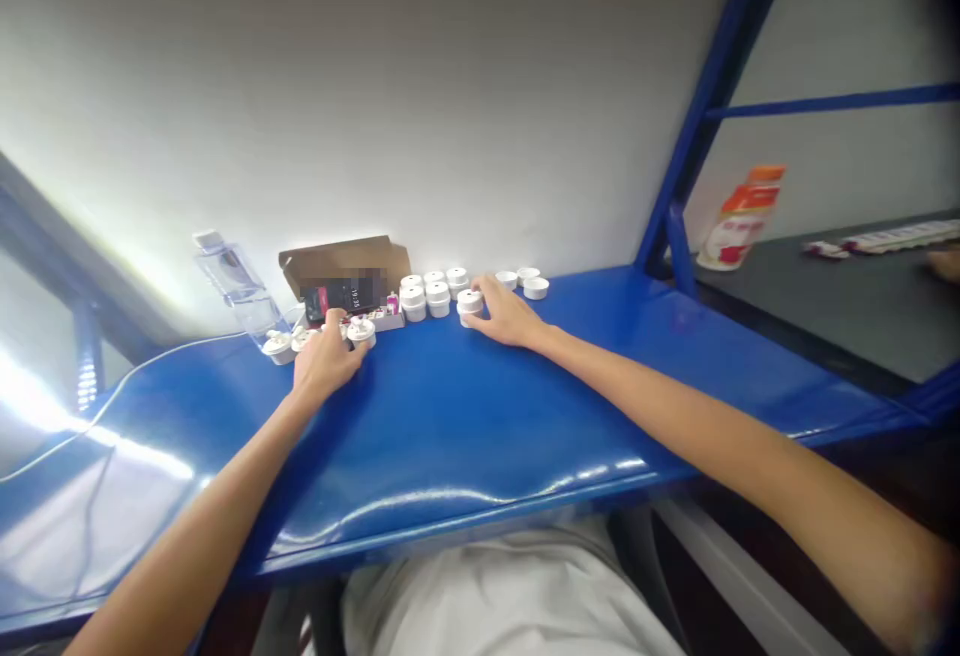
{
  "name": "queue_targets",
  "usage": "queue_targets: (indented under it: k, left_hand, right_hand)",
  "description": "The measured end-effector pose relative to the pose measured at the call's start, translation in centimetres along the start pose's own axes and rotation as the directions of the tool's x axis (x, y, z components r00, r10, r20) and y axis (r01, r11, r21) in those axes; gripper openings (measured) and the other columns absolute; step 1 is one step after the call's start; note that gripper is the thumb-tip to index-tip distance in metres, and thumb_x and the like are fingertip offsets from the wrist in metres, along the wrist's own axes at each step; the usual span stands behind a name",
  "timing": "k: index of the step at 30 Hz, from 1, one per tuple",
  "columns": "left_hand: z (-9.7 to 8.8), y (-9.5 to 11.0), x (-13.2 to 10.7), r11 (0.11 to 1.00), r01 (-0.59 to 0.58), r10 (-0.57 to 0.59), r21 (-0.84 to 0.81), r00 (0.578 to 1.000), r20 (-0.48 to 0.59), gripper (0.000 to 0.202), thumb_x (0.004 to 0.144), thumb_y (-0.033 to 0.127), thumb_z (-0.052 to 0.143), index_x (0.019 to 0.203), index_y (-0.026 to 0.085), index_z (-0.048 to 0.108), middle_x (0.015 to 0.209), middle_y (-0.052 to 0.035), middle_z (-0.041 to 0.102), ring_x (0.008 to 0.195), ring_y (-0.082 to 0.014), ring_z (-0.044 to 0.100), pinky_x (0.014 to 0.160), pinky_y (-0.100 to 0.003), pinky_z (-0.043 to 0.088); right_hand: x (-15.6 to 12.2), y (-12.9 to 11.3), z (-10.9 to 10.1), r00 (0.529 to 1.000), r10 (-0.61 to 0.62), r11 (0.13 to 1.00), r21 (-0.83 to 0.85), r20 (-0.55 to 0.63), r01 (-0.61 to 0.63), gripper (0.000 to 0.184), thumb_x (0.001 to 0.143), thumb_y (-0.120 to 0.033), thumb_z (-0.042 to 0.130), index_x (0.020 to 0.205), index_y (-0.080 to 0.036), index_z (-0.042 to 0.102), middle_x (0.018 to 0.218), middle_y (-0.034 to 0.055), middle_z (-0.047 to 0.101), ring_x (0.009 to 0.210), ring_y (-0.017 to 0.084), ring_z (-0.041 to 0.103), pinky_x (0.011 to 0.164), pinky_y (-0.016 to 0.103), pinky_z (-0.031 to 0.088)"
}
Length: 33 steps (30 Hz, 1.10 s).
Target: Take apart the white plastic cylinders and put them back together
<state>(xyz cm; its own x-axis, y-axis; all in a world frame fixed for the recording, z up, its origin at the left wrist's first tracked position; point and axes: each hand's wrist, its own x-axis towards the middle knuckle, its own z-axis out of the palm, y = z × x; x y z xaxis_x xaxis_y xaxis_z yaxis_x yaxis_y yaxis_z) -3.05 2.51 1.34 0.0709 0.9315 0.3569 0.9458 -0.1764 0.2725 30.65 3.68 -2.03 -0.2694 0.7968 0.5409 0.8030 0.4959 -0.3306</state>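
My right hand [507, 312] is closed around a small white round capped piece [470, 304] standing on the blue table [420, 406]. Several similar white capped pieces [438, 298] stand in rows just left of it. Beyond my right hand lie a few shallow white cups [535, 288]. My left hand [325, 361] curls at a row of white round pieces with small parts on top, its thumb against the rightmost piece [361, 332]. The hand partly hides the row's middle. Another such piece [278, 347] sits at the row's left end.
An open cardboard box [345, 258] stands against the wall with a phone [360, 294] leaning in it and small parts at its front. A clear bottle [241, 286] is on the left. Right of the blue frame, an orange-capped bottle [742, 218] stands on a dark surface [862, 306].
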Motion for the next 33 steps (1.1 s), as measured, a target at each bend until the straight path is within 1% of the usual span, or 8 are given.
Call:
queue_targets:
  k: [4, 8, 18, 23, 25, 28, 31, 33]
  left_hand:
    - [-0.5, 2.8, -1.7, 0.923, -0.207, 0.201, -0.323, 0.978, -0.053, 0.059, 0.081, 0.048, 0.068, 0.132, 0.022, 0.052, 0.068, -0.0001, 0.061, 0.067, -0.0253, 0.059, 0.071, -0.032, 0.04]
    - [-0.4, 6.0, -4.7, 0.717, -0.329, 0.427, -0.615, 0.904, 0.013, 0.067, 0.071, 0.045, 0.081, 0.131, 0.026, 0.057, 0.096, -0.0048, 0.068, 0.087, -0.0256, 0.063, 0.078, -0.032, 0.043]
    - [0.8, 7.4, -6.5, 0.777, -0.516, 0.506, -0.361, 0.853, -0.129, 0.033, 0.085, 0.035, 0.066, 0.115, 0.021, 0.062, 0.106, -0.0128, 0.066, 0.097, -0.0299, 0.061, 0.093, -0.041, 0.042]
    - [0.0, 7.5, -6.6, 0.708, -0.455, 0.5, -0.54, 0.863, -0.071, 0.033, 0.072, 0.042, 0.081, 0.092, 0.022, 0.066, 0.086, -0.0092, 0.063, 0.086, -0.0264, 0.059, 0.091, -0.04, 0.044]
    - [-0.1, 7.6, -6.5, 0.7, -0.35, 0.393, -0.622, 0.917, -0.074, 0.034, 0.076, 0.048, 0.078, 0.092, 0.022, 0.063, 0.08, -0.0054, 0.061, 0.077, -0.0219, 0.057, 0.081, -0.035, 0.046]
    - [0.1, 7.6, -5.7, 0.593, -0.087, 0.171, -0.8, 0.985, 0.02, 0.039, 0.089, 0.06, 0.059, 0.084, 0.022, 0.054, 0.065, 0.001, 0.051, 0.058, -0.0145, 0.047, 0.057, -0.028, 0.04]
    - [0.6, 7.1, -4.5, 0.34, 0.217, 0.072, -0.915, 0.964, 0.255, 0.047, 0.09, 0.067, 0.051, 0.079, 0.022, 0.048, 0.054, 0.0063, 0.037, 0.044, -0.0095, 0.033, 0.045, -0.024, 0.03]
    - [0.9, 6.5, -3.7, 0.224, 0.295, 0.027, -0.929, 0.951, 0.309, 0.043, 0.088, 0.063, 0.056, 0.083, 0.02, 0.051, 0.056, 0.0063, 0.041, 0.044, -0.0084, 0.035, 0.044, -0.023, 0.031]
  right_hand:
    - [-0.1, -2.3, -0.2, 0.998, 0.015, 0.986, 0.165, 0.069, -0.026, 0.045, 0.088, -0.043, 0.062, 0.127, -0.023, 0.052, 0.121, 0.0091, 0.062, 0.09, 0.021, 0.064, 0.082, 0.035, 0.05]
    - [-0.9, -6.1, 0.0, 0.978, 0.115, 0.892, 0.415, 0.175, -0.179, 0.033, 0.086, -0.05, 0.064, 0.1, -0.022, 0.054, 0.084, -0.0004, 0.064, 0.064, 0.015, 0.059, 0.06, 0.027, 0.046]
    - [-2.4, -10.5, -0.5, 0.813, 0.125, 0.276, 0.768, 0.568, -0.579, 0.047, 0.096, -0.063, 0.046, 0.073, -0.022, 0.048, 0.049, -0.0074, 0.033, 0.04, 0.008, 0.025, 0.036, 0.02, 0.02]
    - [-3.5, -11.5, -0.2, 0.64, 0.063, 0.026, 0.64, 0.765, -0.768, 0.048, 0.098, -0.062, 0.038, 0.072, -0.023, 0.042, 0.049, -0.0086, 0.031, 0.039, 0.007, 0.02, 0.037, 0.019, 0.021]
    - [-3.8, -11.7, -0.3, 0.74, 0.07, 0.092, 0.735, 0.668, -0.672, 0.043, 0.097, -0.061, 0.042, 0.08, -0.022, 0.047, 0.056, -0.0055, 0.042, 0.043, 0.009, 0.034, 0.042, 0.021, 0.032]
    - [-3.4, -10.8, -0.8, 0.977, 0.011, 0.496, 0.848, 0.211, -0.188, 0.029, 0.094, -0.052, 0.056, 0.098, -0.023, 0.054, 0.091, 0.0047, 0.064, 0.081, 0.019, 0.062, 0.072, 0.033, 0.052]
    - [-2.3, -7.9, -1.5, 0.966, -0.252, 0.867, 0.43, -0.056, 0.251, 0.015, 0.09, -0.034, 0.063, 0.099, -0.023, 0.059, 0.12, 0.0104, 0.063, 0.118, 0.029, 0.056, 0.102, 0.044, 0.042]
    - [-1.5, -5.2, -2.0, 0.972, -0.202, 0.963, 0.155, -0.124, 0.22, 0.024, 0.09, -0.031, 0.062, 0.111, -0.022, 0.06, 0.117, 0.0118, 0.063, 0.112, 0.03, 0.058, 0.101, 0.045, 0.041]
